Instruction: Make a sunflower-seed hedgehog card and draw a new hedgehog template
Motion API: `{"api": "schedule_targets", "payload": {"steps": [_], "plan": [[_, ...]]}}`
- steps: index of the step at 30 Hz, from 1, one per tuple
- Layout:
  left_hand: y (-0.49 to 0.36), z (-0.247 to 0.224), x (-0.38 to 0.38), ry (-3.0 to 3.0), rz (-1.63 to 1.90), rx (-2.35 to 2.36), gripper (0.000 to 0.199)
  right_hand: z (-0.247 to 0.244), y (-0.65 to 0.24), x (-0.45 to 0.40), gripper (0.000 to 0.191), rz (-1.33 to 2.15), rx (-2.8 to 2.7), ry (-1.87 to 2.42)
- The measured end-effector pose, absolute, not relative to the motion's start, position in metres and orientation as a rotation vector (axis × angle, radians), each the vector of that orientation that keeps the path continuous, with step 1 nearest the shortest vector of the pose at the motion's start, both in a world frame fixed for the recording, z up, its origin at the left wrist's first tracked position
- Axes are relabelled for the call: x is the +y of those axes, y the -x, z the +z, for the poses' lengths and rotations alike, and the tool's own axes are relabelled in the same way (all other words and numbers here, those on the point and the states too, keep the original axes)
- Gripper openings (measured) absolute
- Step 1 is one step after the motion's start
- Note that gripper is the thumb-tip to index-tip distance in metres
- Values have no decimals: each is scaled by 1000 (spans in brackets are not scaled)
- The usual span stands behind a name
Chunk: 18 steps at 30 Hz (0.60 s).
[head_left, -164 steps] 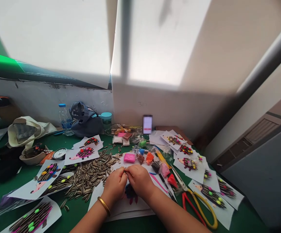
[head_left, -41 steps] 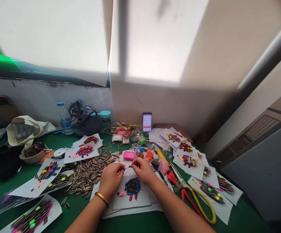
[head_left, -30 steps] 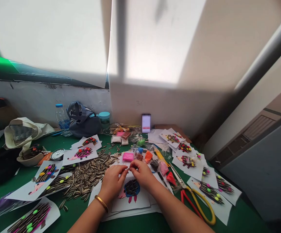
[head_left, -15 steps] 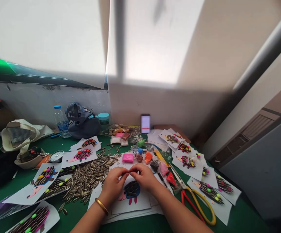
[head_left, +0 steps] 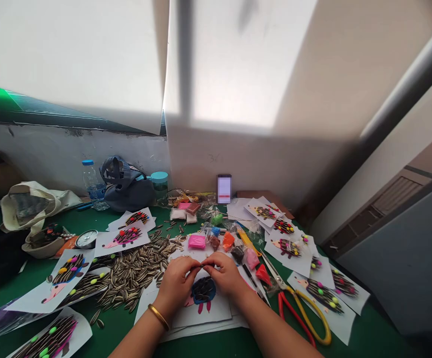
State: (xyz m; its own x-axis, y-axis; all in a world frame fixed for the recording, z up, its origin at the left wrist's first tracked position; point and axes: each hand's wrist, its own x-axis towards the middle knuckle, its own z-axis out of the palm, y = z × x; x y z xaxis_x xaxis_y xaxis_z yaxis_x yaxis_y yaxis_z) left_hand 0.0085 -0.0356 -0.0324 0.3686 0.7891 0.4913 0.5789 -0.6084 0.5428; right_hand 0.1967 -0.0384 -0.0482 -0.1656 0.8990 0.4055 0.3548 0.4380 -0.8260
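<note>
My left hand (head_left: 178, 281) and my right hand (head_left: 221, 273) meet at the fingertips, both pinched together over the paper. Whatever sits between the fingers is tiny and dark, too small to make out. Beneath them lies a white sheet (head_left: 219, 315) bearing a hedgehog picture (head_left: 204, 290), with a blue-rimmed body covered in dark seeds, and pink feet. A heap of striped sunflower seeds (head_left: 137, 273) spreads to the left of my left hand. Beyond the fingers is a pink clay pack (head_left: 197, 242), near orange clay (head_left: 228, 241) and black clay (head_left: 237, 254).
Scissors (head_left: 309, 303) with red and yellow handles lie at the right. Seed-hedgehog cards (head_left: 290, 253) cover the right side, and more cards (head_left: 66, 278) lie left. A phone (head_left: 224, 189), a blue bag (head_left: 128, 191) and a water bottle (head_left: 94, 186) stand along the wall.
Both hands keep their pinch at almost the same spot, with only a slight shift of the fingers and wrists. Everything on the table stays where it was.
</note>
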Motion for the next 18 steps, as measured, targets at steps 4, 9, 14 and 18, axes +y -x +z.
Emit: {"api": "schedule_targets", "payload": {"steps": [4, 9, 14, 18], "plan": [[-9, -34, -35, -2370, 1072, 1215, 11, -54, -198, -39, 12, 703, -1681, 1063], [-8, -36, -32, -2387, 1042, 1249, 11, -61, -201, -36, 12, 701, -1615, 1100], [-8, -38, -31, -2405, 1010, 1274, 10, -64, -200, -34, 11, 699, -1617, 1118], [-7, -39, -30, -2427, 979, 1309, 13, -63, -197, -35, 11, 698, -1642, 1112]]}}
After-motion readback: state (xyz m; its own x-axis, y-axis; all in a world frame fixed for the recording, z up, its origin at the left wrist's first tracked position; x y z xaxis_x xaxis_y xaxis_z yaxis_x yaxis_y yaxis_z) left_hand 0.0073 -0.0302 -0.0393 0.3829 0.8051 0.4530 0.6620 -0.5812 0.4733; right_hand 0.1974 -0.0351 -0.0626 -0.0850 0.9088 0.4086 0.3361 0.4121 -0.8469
